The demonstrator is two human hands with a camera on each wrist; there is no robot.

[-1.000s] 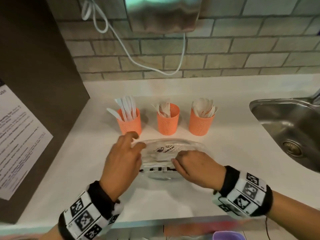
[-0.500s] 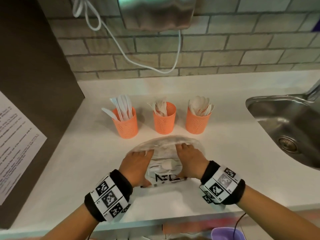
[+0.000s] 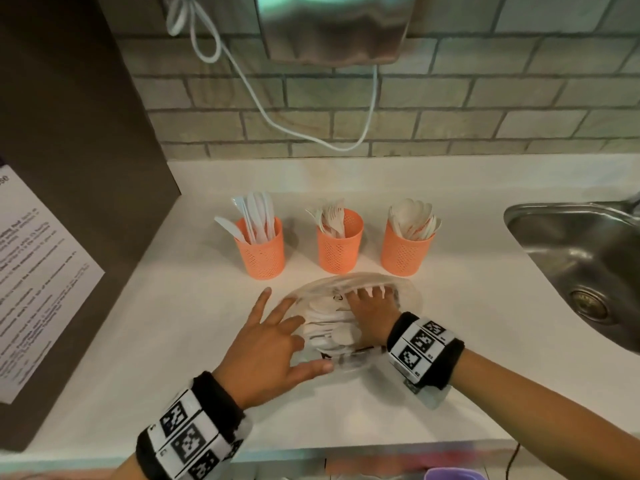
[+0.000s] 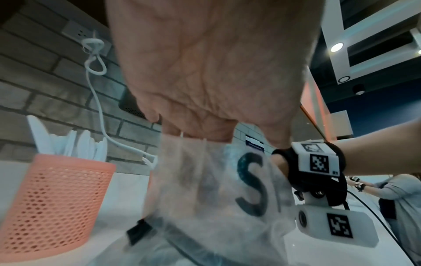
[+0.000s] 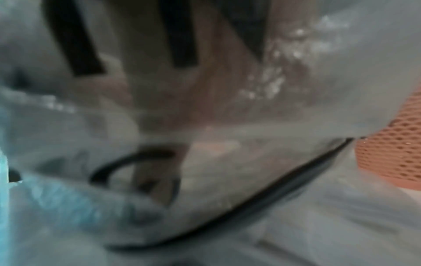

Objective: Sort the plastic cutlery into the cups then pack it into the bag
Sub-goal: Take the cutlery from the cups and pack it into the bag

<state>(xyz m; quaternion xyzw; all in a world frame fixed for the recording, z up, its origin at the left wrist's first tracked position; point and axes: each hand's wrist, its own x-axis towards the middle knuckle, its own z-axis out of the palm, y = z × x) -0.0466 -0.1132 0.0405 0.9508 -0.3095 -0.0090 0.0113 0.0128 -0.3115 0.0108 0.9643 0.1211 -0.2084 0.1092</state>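
Observation:
A clear plastic bag with black lettering lies flat on the white counter, with white cutlery showing inside. My right hand lies flat on it with fingers spread, pressing down. My left hand is spread at the bag's left edge, its thumb touching the near edge. Behind the bag stand three orange mesh cups: the left cup holds knives, the middle cup forks, the right cup spoons. In the left wrist view the bag hangs below my palm. The right wrist view is filled with blurred bag plastic.
A steel sink is set into the counter at the right. A brown panel with a paper notice stands at the left. A hand dryer and its white cord hang on the brick wall. The counter's front edge runs just below my wrists.
Both hands went from pinching the bag's near edge to lying flat on it. Now my left hand has slid off to the left, and my right hand still presses the bag.

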